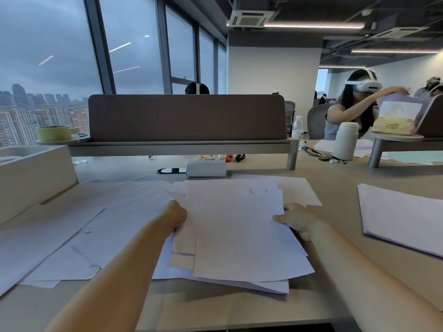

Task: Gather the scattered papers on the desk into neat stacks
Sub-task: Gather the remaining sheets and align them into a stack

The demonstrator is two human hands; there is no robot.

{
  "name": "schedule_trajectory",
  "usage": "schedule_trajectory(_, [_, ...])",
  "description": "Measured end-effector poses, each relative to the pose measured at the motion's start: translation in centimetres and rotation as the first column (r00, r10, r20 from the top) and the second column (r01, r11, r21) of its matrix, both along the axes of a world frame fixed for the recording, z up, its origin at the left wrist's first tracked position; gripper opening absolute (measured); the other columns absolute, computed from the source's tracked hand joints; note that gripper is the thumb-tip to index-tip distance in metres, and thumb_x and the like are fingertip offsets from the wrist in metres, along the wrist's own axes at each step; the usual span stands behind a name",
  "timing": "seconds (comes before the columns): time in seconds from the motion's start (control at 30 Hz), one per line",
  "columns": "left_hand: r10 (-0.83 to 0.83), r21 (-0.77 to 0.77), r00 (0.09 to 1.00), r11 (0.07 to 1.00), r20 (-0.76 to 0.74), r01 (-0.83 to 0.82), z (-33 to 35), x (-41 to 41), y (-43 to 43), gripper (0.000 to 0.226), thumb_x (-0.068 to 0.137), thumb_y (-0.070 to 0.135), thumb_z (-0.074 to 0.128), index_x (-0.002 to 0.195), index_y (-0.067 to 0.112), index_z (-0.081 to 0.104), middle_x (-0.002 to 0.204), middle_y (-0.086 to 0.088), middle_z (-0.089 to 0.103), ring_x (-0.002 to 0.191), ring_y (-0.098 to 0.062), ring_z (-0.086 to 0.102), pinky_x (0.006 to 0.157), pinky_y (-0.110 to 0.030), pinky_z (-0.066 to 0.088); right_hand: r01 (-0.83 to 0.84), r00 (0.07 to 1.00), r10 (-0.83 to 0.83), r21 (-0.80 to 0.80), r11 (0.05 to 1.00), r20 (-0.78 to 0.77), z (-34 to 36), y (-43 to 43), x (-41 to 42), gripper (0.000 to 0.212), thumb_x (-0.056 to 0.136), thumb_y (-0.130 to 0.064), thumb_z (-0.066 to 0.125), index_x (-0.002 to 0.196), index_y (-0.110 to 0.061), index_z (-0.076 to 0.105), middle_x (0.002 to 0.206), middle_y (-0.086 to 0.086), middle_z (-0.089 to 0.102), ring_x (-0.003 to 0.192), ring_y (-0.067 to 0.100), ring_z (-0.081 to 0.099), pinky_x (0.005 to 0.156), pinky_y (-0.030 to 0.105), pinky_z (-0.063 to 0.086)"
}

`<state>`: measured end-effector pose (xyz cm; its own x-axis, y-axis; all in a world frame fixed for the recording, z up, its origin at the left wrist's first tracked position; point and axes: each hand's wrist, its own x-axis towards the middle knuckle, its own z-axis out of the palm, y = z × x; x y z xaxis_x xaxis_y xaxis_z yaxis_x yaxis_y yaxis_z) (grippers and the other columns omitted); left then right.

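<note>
Two grips, left hand [178, 215] and right hand [296, 220], pinch opposite edges of a ragged thin white paper sheaf [239, 236] over beige tabletop [335, 188].

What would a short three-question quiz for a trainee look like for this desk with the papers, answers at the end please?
1. True or false: the left hand and the right hand both hold the same bundle of papers.
2. Where does the neat stack lie? A: on the desk, right of the bundle. B: on the floor. C: on a chair.
3. What lies spread on the desk to the left of the left hand?
Key: 1 true. 2 A. 3 loose sheets, overlapping and not yet stacked.
</note>
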<state>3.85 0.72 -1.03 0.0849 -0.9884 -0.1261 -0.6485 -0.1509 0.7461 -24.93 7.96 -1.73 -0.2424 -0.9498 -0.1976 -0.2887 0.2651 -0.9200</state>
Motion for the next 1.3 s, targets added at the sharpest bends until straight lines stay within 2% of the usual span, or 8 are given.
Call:
schedule_trajectory(0.1, [-0.072, 0.061, 0.997, 0.995, -0.022, 0.073, -0.2, -0.4, 0.0, 0.029, 0.099, 0.008, 0.035, 0.127, 0.008, 0.039, 0.099, -0.016, 0.044, 0.089, -0.026, 0.040, 0.071, -0.028, 0.035, 0.002, 1.000, -0.002, -0.003, 1.000, -0.009, -0.4, -0.4, -0.1, 0.046, 0.087, -0.020, 0.068, 0.127, -0.004, 0.051, 0.121, 0.011, 0.062, 0.111, 0.031, 0.059, 0.085, 0.036, 0.051])
schedule_trajectory(0.27, [-0.126, 0.065, 0.984, 0.989, -0.124, 0.135, 0.0, -1.3, 0.3, 0.050, 0.101, 0.026, 0.038, 0.146, 0.007, 0.026, 0.132, -0.018, 0.045, 0.108, -0.033, 0.053, 0.080, -0.033, 0.046, -0.029, 0.998, 0.027, -0.032, 0.999, -0.050, -0.1, -0.1, -0.1, 0.052, 0.075, -0.035, 0.076, 0.117, -0.013, 0.056, 0.114, 0.004, 0.066, 0.105, 0.026, 0.064, 0.095, 0.046, 0.051])
schedule_trajectory(0.5, [-0.003, 0.048, 0.992, 0.999, -0.124, 0.009, 0.4, -0.4, 1.1, 0.052, 0.100, 0.032, 0.038, 0.138, -0.002, 0.041, 0.140, -0.018, 0.047, 0.128, -0.035, 0.045, 0.099, -0.034, 0.037, 0.139, 0.939, -0.166, -0.109, 0.984, -0.302, -0.2, -0.6, 0.0, 0.033, 0.078, -0.016, 0.070, 0.108, -0.009, 0.057, 0.111, 0.007, 0.062, 0.096, 0.027, 0.061, 0.084, 0.037, 0.053])
schedule_trajectory(0.67, [0.087, 0.110, 0.951, 0.992, -0.296, -0.056, 0.9, 0.4, 1.4, 0.054, 0.097, 0.027, 0.052, 0.142, 0.004, 0.036, 0.151, -0.013, 0.034, 0.136, -0.033, 0.036, 0.107, -0.038, 0.034, 0.203, 0.823, -0.200, -0.053, 0.978, -0.532, 0.2, -0.1, 0.4, 0.076, 0.079, -0.037, 0.072, 0.142, -0.011, 0.036, 0.144, 0.016, 0.035, 0.131, 0.036, 0.037, 0.099, 0.036, 0.039])
schedule_trajectory(0.83, [0.179, 0.245, 0.813, 0.968, -0.554, -0.046, 2.5, -0.3, 2.0, 0.063, 0.094, 0.028, 0.058, 0.148, 0.014, 0.028, 0.157, -0.010, 0.018, 0.138, -0.032, 0.030, 0.103, -0.043, 0.039, 0.072, 0.946, -0.057, 0.036, 0.997, -0.320, 0.5, -0.3, 1.0, 0.078, 0.087, -0.037, 0.066, 0.145, -0.005, 0.026, 0.147, 0.013, 0.037, 0.131, 0.031, 0.041, 0.090, 0.030, 0.036])
schedule_trajectory(1.0, [0.261, 0.314, 0.746, 0.947, -0.613, -0.073, 2.6, -0.7, 2.7, 0.065, 0.093, 0.026, 0.060, 0.147, 0.011, 0.028, 0.153, -0.015, 0.025, 0.078, -0.030, 0.058, 0.083, -0.039, 0.049, 0.011, 0.994, -0.008, 0.025, 1.000, -0.113, 0.7, -0.5, 1.1, 0.086, 0.082, -0.041, 0.070, 0.148, -0.013, 0.023, 0.148, 0.010, 0.037, 0.129, 0.031, 0.046, 0.105, 0.039, 0.040])
schedule_trajectory(1.17, [0.153, 0.223, 0.915, 0.972, -0.373, -0.071, 2.5, -0.9, 2.9, 0.064, 0.094, 0.037, 0.055, 0.148, 0.012, 0.030, 0.153, -0.012, 0.030, 0.136, -0.029, 0.037, 0.112, -0.038, 0.032, -0.074, 0.968, 0.083, 0.049, 0.996, -0.237, 0.4, -0.3, 2.2, 0.088, 0.087, -0.036, 0.066, 0.151, -0.015, 0.010, 0.154, 0.010, 0.027, 0.138, 0.030, 0.033, 0.105, 0.034, 0.031])
schedule_trajectory(1.3, [0.066, 0.219, 0.924, 0.975, -0.376, 0.020, 2.4, -2.2, 2.8, 0.066, 0.095, 0.037, 0.052, 0.150, 0.012, 0.025, 0.158, -0.008, 0.020, 0.145, -0.031, 0.019, 0.115, -0.045, 0.019, -0.100, 0.978, 0.103, 0.027, 0.995, -0.181, 0.5, -0.3, 2.6, 0.093, 0.085, -0.043, 0.067, 0.151, -0.018, 0.007, 0.156, 0.010, 0.023, 0.140, 0.031, 0.030, 0.110, 0.038, 0.029])
